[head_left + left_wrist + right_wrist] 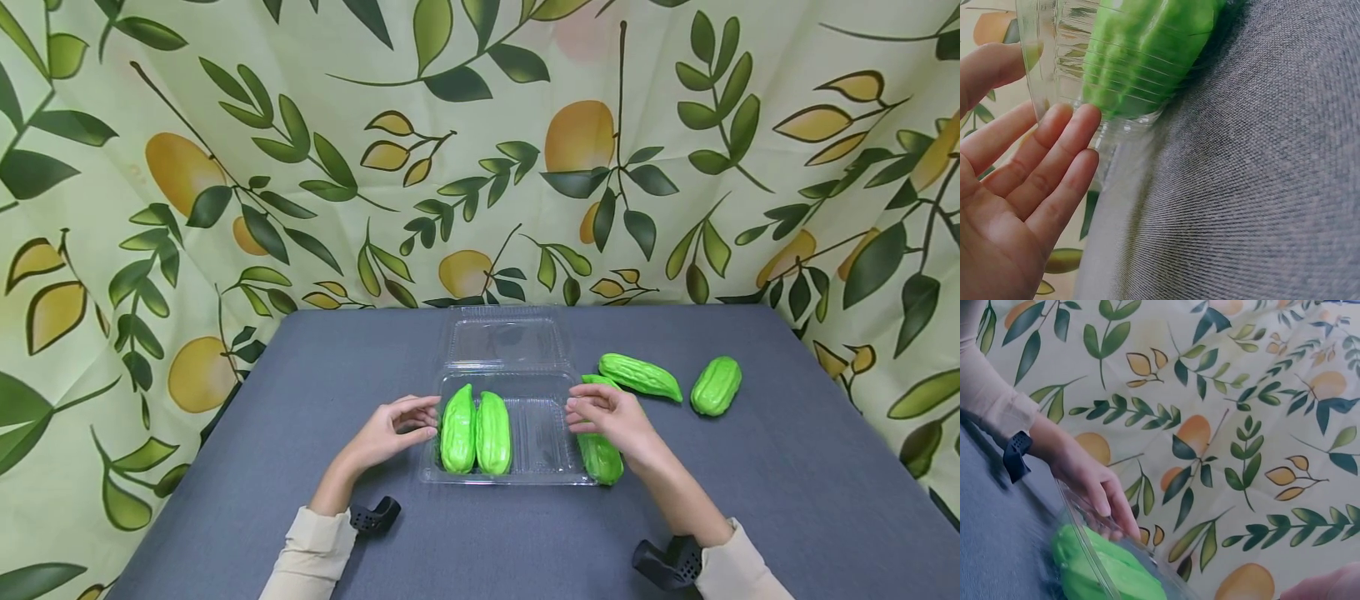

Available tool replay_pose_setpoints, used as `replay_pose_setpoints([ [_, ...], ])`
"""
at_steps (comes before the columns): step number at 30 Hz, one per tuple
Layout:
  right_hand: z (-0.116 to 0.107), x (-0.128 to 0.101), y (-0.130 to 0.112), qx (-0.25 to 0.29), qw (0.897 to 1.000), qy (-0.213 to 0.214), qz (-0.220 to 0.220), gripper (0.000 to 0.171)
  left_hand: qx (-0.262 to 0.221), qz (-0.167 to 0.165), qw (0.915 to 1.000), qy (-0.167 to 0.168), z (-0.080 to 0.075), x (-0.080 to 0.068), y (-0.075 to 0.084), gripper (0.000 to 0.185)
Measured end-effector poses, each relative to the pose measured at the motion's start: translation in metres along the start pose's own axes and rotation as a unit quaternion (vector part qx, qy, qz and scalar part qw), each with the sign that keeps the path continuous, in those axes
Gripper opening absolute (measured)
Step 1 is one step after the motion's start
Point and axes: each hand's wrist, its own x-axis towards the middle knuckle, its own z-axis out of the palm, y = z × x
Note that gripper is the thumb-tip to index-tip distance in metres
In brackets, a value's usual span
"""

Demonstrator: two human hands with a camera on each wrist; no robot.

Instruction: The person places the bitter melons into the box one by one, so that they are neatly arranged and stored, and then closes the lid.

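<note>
Flanking a clear box [543,442], the two hands stand on either side of it, neither grasping anything that shows. The left hand [393,433] is relaxed, fingers extended toward the box's wall just to its right; the left wrist view shows its fingertips at that clear wall, though whether they press on it I cannot tell. Just past those fingertips, inside the box, lies the left gourd [458,433], its pointed end away from the person. On its far side from the left hand lies the middle gourd [493,435], close beside it and similarly aligned.

The right hand [615,421] has slightly bent fingers, released as far as the head view shows, over the box's right edge. Beneath it runs the right gourd [602,460], its middle hidden by the hand, one end showing beyond the fingers and the other nearer the person; whether it lies within the wall or against the outside is hard to tell. Between that gourd and the middle gourd, left of the right hand, is bare box floor.

Beyond both hands the lid [506,337] is folded back. Beyond the right hand and to its right, a curved gourd [640,375] lies on the desk [480,542], with a stubby gourd [716,386] farther right.
</note>
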Motion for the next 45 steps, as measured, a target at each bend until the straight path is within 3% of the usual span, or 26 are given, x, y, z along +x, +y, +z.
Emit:
replay_pose_setpoints([
  [23,-0.051,-0.012,0.006,-0.053,0.995,0.079,-0.002,0.049,-0.01,0.003,0.9999,-0.002,0.0,0.0,0.002,0.048],
  [31,-0.067,-0.015,0.012,-0.096,0.991,0.088,0.034,0.057,-0.007,0.002,1.0,-0.002,-0.001,-0.001,0.0,0.048],
  [45,-0.093,-0.02,0.028,-0.16,0.974,0.139,0.079,0.068,-0.008,0.001,1.0,-0.001,-0.001,-0.001,0.002,0.048],
])
